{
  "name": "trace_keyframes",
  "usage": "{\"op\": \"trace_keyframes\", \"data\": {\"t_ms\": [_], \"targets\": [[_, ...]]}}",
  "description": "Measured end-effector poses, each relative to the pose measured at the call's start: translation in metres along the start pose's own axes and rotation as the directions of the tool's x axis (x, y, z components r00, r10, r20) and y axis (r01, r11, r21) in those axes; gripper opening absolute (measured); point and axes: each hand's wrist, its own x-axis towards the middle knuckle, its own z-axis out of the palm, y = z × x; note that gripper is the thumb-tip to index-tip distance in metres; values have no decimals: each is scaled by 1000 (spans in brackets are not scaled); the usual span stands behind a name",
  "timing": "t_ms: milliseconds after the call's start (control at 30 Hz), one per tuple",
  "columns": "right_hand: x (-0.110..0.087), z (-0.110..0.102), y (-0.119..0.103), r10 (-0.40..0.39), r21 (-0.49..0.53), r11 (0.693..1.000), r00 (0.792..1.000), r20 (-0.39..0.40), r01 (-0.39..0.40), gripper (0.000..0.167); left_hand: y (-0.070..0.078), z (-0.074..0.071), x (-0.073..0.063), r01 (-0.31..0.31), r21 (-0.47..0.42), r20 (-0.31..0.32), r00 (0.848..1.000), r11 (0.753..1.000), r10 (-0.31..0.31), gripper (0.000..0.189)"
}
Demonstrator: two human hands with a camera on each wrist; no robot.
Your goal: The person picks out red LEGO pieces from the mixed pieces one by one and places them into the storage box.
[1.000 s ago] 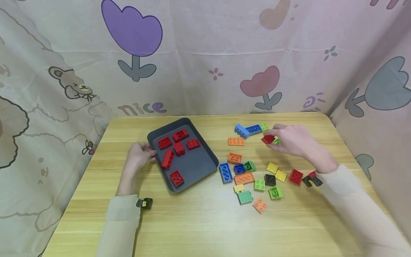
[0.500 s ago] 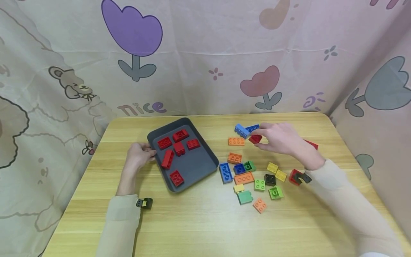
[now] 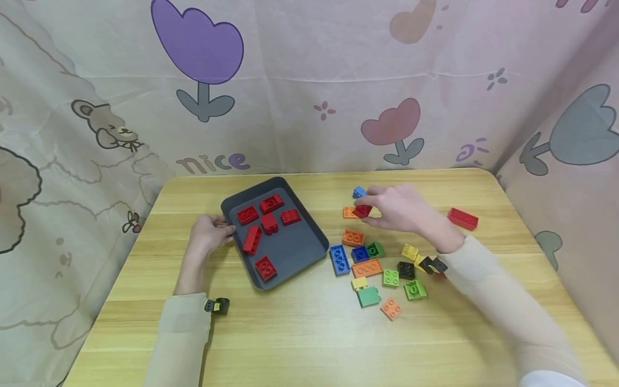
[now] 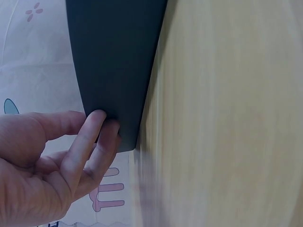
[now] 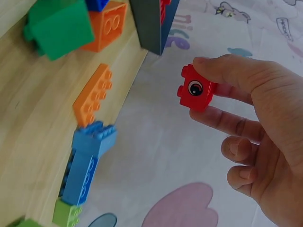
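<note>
My right hand (image 3: 398,209) pinches a small red brick (image 5: 196,89) between thumb and fingers, above the table near the far side. In the right wrist view the brick bears a printed eye. It overlaps an orange brick (image 3: 349,212) in the head view. My left hand (image 3: 208,235) grips the left edge of a dark grey tray (image 3: 302,269), fingertips against its outer wall (image 4: 111,61). Several red bricks (image 3: 252,239) lie spread inside the tray. Another red brick (image 3: 462,219) rests on the table at the right, behind my right wrist.
Several loose bricks cover the table right of the tray, among them a blue brick (image 3: 340,260), a black brick (image 3: 406,270), a green brick (image 3: 369,296) and a yellow brick (image 3: 409,251). A printed curtain (image 3: 295,107) hangs along the table's far edge.
My right hand has carried the small red brick left, from beside the lime green bricks to over the orange brick. The red brick at the right has come into view. My left hand stays at the tray.
</note>
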Motion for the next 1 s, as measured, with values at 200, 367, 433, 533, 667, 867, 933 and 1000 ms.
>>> {"op": "trace_keyframes", "data": {"t_ms": [200,367,433,533,667,867,933,1000], "targets": [[13,-2,-10,-32,-3,999,999,5,32,33,0,-1,0,0,1,4,1000,1000,0,50],[21,-1,-19,-67,21,998,998,2,67,32,0,-1,0,-1,-3,2,1000,1000,1,51],[25,1,-22,-90,18,996,996,-11,90,31,0,-1,0,-3,-2,1,1000,1000,3,51],[31,3,-26,-123,4,992,992,-26,123,30,0,-1,0,-3,-1,-3,1000,1000,3,50],[38,5,-33,-154,1,988,988,-27,154,30,0,0,0,-5,-1,-4,1000,1000,5,49],[51,10,-45,-178,19,984,984,-8,178,32,1,-1,-1,-7,0,-2,1000,1000,7,49],[55,12,-48,-180,27,983,984,10,179,33,1,0,-1,-5,-1,-2,1000,1000,5,50],[59,14,-52,-184,29,983,982,29,184,34,1,0,-1,-2,-4,-2,1000,1000,2,50]]}}
